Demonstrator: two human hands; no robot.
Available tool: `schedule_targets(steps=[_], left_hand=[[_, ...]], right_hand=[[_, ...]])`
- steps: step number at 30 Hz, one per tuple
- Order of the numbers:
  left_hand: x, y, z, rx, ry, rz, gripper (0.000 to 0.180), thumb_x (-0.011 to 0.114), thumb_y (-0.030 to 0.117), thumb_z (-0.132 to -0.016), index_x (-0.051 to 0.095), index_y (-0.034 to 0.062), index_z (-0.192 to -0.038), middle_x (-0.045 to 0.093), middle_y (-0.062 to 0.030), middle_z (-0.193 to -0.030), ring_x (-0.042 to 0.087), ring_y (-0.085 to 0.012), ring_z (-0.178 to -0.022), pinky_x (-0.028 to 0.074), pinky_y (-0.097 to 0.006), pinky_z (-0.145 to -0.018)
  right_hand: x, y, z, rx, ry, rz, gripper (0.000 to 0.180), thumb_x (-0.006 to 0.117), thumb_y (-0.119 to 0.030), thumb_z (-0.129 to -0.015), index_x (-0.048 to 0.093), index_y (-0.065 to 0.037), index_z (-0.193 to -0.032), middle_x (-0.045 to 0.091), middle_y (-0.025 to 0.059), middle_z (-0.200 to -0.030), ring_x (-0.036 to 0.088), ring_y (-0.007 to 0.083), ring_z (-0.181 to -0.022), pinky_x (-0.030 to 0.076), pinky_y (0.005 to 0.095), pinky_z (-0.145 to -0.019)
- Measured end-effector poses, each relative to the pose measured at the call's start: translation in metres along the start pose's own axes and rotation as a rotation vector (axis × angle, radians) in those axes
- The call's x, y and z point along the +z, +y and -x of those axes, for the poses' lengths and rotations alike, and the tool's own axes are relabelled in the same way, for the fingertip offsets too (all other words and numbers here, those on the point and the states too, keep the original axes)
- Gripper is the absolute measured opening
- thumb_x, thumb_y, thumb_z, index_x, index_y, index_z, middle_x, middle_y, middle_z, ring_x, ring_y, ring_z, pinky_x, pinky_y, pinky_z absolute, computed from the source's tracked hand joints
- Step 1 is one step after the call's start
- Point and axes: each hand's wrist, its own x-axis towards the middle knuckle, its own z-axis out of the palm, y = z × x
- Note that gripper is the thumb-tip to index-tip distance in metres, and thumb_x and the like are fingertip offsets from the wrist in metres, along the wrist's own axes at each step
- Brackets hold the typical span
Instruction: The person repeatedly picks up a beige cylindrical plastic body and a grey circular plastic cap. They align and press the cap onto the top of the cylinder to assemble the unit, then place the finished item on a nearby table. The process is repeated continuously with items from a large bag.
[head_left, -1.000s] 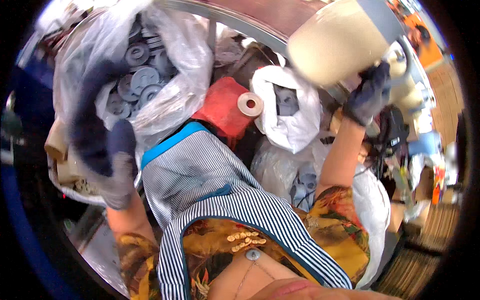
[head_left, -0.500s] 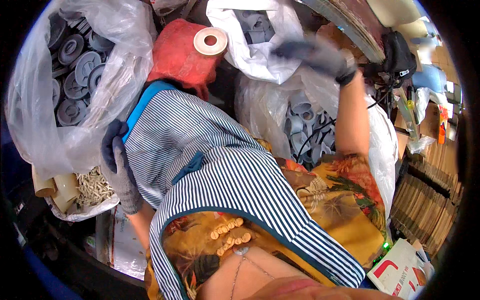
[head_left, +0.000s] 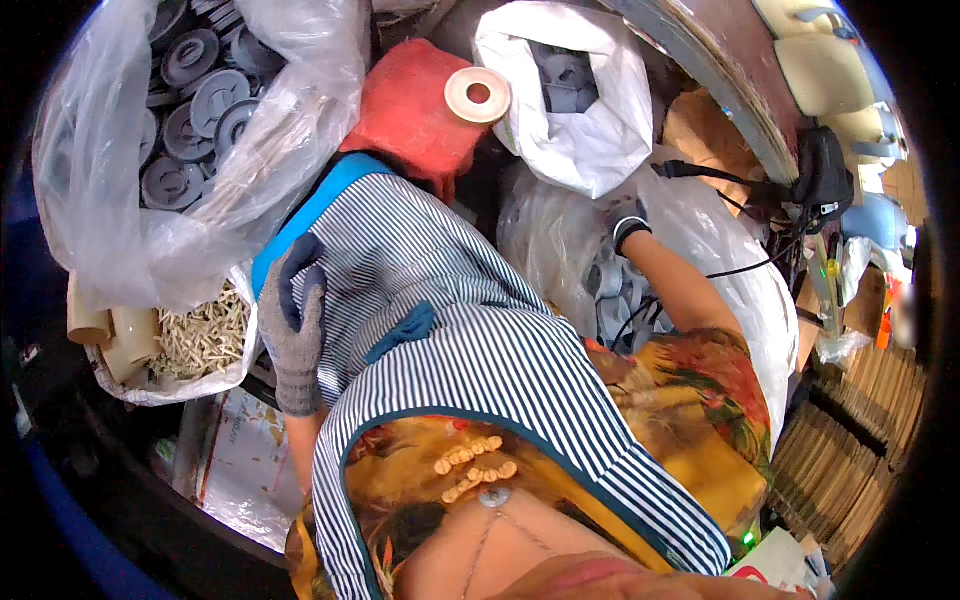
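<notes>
My left hand (head_left: 298,325), in a grey knit glove with a dark blue coating, rests against the striped apron (head_left: 390,240) on my lap. Its fingers are loosely bent, thumb apart, and nothing shows in them. To the right, my right hand (head_left: 628,218), gloved with a dark cuff, reaches down over a clear plastic bag (head_left: 540,225) of grey plastic parts (head_left: 618,290). Its fingers are hidden by the hand and the bag folds. A cream ring-shaped disc (head_left: 460,95) sits on a red cloth-covered object (head_left: 410,100) in front of me.
A clear bag (head_left: 90,240) of round grey plastic pieces (head_left: 190,130) stands at the far left, above a white sack (head_left: 165,392) of small beige pegs (head_left: 215,330). A white sack (head_left: 590,160) of grey parts stands far right of centre. Stacked cardboard (head_left: 835,470) is at the right.
My right hand has come down and nearer, from beside the white sack to the clear bag of grey parts. My left hand has shifted onto the apron. The whole view has shifted.
</notes>
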Motion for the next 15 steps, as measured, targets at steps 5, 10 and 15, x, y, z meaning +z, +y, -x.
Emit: schedule_targets(steps=[5, 10, 15], left_hand=[[0.020, -0.006, -0.012, 0.094, -0.127, 0.040, 0.040, 0.063, 0.013, -0.091, 0.057, -0.0019, -0.128, 0.065, -0.0189, -0.120, 0.062, -0.0272, -0.112, 0.045, -0.037, -0.101], [0.117, -0.006, -0.040, 0.437, -0.349, -0.073, 0.056, 0.064, 0.026, -0.092, 0.046, 0.0007, -0.138, 0.058, -0.0208, -0.131, 0.058, -0.0326, -0.120, 0.042, -0.039, -0.105], [0.153, 0.021, -0.061, 0.201, -0.375, 0.271, 0.068, 0.072, 0.034, -0.084, 0.045, 0.0014, -0.138, 0.059, -0.0215, -0.125, 0.058, -0.0335, -0.116, 0.045, -0.043, -0.101]], right_hand=[[-0.159, 0.033, 0.073, 0.075, 0.051, 0.089, 0.033, 0.060, -0.034, -0.088, 0.073, -0.014, -0.111, 0.068, 0.0096, -0.117, 0.064, 0.0269, -0.111, 0.052, 0.0446, -0.087], [-0.281, 0.015, 0.114, 0.092, 0.582, 0.018, 0.039, 0.068, -0.041, -0.080, 0.068, -0.014, -0.108, 0.064, 0.0091, -0.107, 0.064, 0.0250, -0.096, 0.053, 0.0414, -0.072], [-0.363, -0.022, 0.160, -0.230, 1.048, -0.016, 0.030, 0.069, -0.040, -0.076, 0.071, -0.013, -0.090, 0.067, 0.0079, -0.088, 0.066, 0.0236, -0.082, 0.052, 0.0381, -0.067]])
